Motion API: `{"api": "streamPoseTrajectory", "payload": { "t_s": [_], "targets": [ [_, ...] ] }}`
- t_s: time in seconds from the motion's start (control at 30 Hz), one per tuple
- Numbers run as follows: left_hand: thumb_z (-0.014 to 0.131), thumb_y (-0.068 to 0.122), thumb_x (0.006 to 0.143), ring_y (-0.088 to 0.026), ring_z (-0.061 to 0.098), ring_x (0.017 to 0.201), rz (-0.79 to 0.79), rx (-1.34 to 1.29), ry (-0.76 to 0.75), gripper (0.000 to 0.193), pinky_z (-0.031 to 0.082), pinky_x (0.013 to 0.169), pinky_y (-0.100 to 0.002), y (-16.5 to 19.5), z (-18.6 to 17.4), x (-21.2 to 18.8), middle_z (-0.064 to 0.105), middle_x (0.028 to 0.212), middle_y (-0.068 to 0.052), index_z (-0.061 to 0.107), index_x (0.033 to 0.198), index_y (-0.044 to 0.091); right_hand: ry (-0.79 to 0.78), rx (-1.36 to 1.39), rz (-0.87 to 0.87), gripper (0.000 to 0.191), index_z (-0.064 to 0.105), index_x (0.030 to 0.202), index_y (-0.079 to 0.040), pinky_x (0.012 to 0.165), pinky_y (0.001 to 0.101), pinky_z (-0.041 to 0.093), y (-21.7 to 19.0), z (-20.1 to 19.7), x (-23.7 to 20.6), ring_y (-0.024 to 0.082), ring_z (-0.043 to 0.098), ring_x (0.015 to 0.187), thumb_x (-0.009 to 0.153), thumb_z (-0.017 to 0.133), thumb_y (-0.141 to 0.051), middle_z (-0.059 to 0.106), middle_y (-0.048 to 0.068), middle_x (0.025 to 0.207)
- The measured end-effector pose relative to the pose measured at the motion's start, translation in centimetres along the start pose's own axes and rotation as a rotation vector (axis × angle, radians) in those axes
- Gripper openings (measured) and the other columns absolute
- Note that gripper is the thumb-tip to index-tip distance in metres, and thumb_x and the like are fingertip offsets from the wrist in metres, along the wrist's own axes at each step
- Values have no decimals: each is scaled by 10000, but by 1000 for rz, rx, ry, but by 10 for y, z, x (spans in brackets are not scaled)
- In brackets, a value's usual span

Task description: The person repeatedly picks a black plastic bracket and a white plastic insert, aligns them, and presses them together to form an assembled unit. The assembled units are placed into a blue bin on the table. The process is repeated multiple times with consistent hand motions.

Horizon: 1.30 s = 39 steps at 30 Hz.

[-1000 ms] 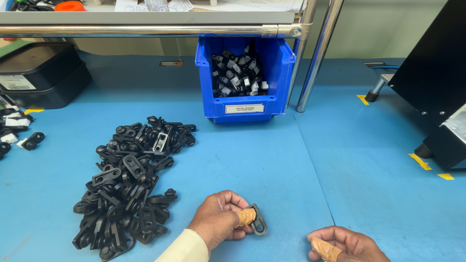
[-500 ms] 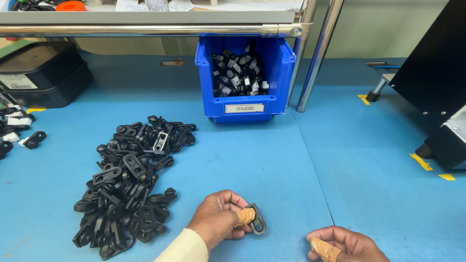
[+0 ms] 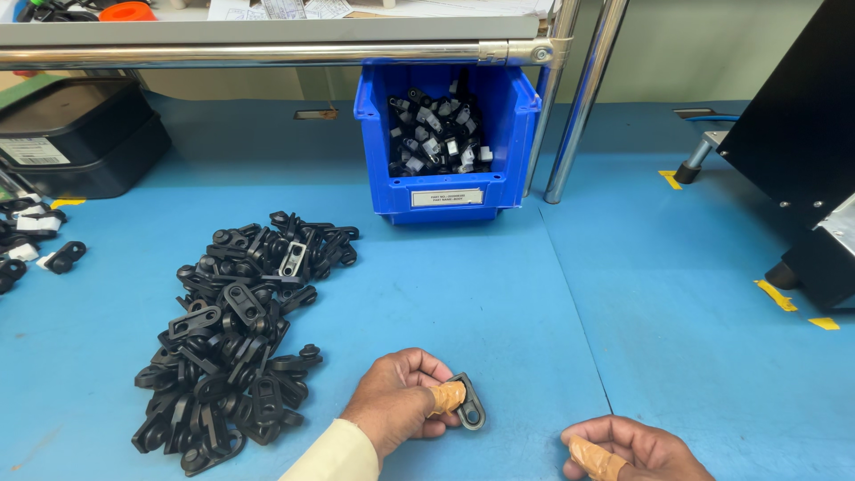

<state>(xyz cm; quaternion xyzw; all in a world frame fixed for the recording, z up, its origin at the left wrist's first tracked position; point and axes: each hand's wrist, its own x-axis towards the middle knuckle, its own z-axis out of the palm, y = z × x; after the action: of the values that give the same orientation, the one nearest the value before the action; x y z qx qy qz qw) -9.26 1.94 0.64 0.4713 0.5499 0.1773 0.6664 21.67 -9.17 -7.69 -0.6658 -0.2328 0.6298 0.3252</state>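
The left hand (image 3: 398,403) clamps a black loop-shaped part (image 3: 469,401) between its taped thumb and fingers, the part projecting at 3 o'clock from the fingertips just above the blue table (image 3: 552,303), while the right hand (image 3: 628,448), at 4 o'clock, rests loosely curled and holds nothing.

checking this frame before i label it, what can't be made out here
1. Head view: the right hand is cut off by the bottom edge; whether it holds anything cannot be told.
2. The small black plastic loop part is partly hidden by the left hand's taped fingers.
3. The blue plastic bin's lower contents are hidden by its front wall.
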Motion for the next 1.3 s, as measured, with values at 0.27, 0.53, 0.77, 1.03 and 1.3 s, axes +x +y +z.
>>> {"api": "streamPoseTrajectory", "payload": {
  "t_s": [0.27,0.53,0.77,1.03,1.3],
  "targets": [
    [684,20,890,-124,744,743,-20,-13,18,163,603,617,-249,0,-1,-1,746,882,-38,662,1047,59,-66,70,-16,350,657,1234,-14,936,395,627,0,1,-3,221,786,1006,894,704,-83,826,212,1039],
    [734,82,892,-122,746,751,-47,-17,-4,173,607,628,-248,3,-5,-3,746,871,-37,657,1046,67,167,14,-144,357,691,1266,-50,707,390,617,22,-83,23,267,748,780,930,712,-168,717,208,1044],
    [723,77,892,-123,745,749,-89,-11,41,154,600,634,-252,8,-5,-7,748,877,-36,661,1032,85,656,-260,-87,485,648,1466,-153,605,554,612,2,-291,46,323,685,756,1082,591,-443,763,168,1172],
    [657,74,928,-133,735,774,-153,-60,97,114,623,697,-277,17,-3,-13,764,908,-50,670,1041,83,776,-348,-66,305,754,1308,-74,662,386,586,38,-188,47,232,695,766,1032,704,-192,776,137,1054],
    [685,43,888,-170,726,739,13,-58,169,176,606,634,-297,20,14,5,743,878,-83,657,1060,68,656,-358,-57,252,736,1270,-84,677,352,593,-17,-115,-6,201,706,749,1043,628,-76,774,122,1046]
  ]
}}
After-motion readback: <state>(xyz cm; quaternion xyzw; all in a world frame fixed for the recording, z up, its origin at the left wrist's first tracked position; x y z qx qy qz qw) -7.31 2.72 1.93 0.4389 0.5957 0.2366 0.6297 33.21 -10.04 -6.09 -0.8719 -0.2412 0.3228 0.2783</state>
